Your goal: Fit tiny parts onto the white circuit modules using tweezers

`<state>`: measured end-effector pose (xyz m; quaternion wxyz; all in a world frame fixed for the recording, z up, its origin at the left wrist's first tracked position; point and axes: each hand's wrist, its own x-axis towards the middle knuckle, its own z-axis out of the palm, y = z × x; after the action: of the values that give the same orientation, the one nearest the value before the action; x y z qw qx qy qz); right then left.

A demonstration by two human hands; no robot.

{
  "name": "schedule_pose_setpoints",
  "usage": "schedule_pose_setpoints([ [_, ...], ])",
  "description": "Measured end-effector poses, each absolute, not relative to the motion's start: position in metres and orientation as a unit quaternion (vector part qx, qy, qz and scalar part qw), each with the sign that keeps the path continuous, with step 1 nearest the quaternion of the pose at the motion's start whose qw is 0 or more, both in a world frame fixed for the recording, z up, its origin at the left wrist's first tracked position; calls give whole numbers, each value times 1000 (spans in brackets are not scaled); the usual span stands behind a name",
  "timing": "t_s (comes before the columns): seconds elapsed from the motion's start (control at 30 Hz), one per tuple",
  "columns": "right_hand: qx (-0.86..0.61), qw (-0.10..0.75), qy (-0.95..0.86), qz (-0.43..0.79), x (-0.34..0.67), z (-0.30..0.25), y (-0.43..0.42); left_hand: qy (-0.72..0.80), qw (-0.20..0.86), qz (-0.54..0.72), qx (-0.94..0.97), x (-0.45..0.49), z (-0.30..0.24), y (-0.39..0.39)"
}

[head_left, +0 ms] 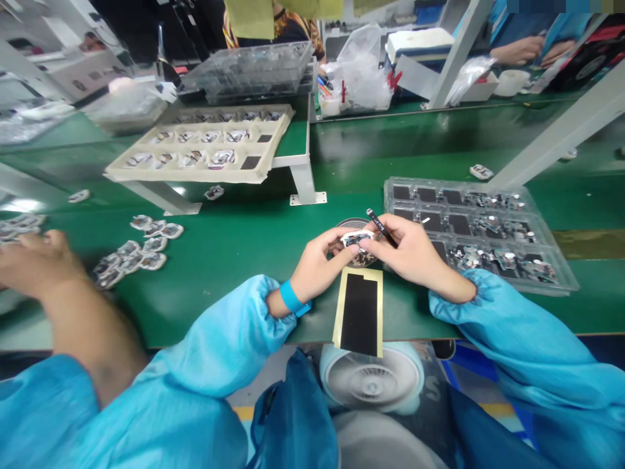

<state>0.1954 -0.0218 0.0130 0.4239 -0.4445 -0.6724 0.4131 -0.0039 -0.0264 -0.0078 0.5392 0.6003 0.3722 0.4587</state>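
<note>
A small white electronic housing [357, 240] with a dark circuit part inside is pinched between my two hands above the bench. My left hand [319, 259], with a blue band at the wrist, has its fingers closed on the housing's left side. Closed on black tweezers [382, 228], my right hand [409, 251] also presses its thumb against the housing's right side. Under the hands, a round dish [361, 259] of tiny dark parts is partly hidden. Nearer me lies a yellow backing sheet [338, 326] with black adhesive pieces [360, 312] on it.
On the right stands a clear compartment tray [551, 277] with circuit boards and black pads. A cream tray [185, 174] rests on a raised shelf at back left. Several white housings [131, 255] lie on the left, near a co-worker's hand [43, 260]. A metal post [561, 133] slants at right.
</note>
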Motion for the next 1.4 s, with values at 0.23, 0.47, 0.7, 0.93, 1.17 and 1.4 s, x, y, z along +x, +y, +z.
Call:
schedule_pose_setpoints([
  [0.23,-431,432,-674,417,186,14,-27,407,540,463,573,0,-8,-34],
  [0.47,-445,381,-730,352,193,15,-17,443,467,470,604,-1,-5,-30],
  [0.7,-372,425,-801,198,205,12,-9,454,331,440,701,-3,-6,-28],
  [0.93,-323,411,-839,152,205,3,-13,454,323,433,709,-5,-6,-26],
  [1.17,-351,320,-870,135,206,5,-15,456,293,414,731,-8,-13,-24],
  [1.4,-409,291,-856,120,209,7,-4,494,290,388,722,-23,-18,-3],
])
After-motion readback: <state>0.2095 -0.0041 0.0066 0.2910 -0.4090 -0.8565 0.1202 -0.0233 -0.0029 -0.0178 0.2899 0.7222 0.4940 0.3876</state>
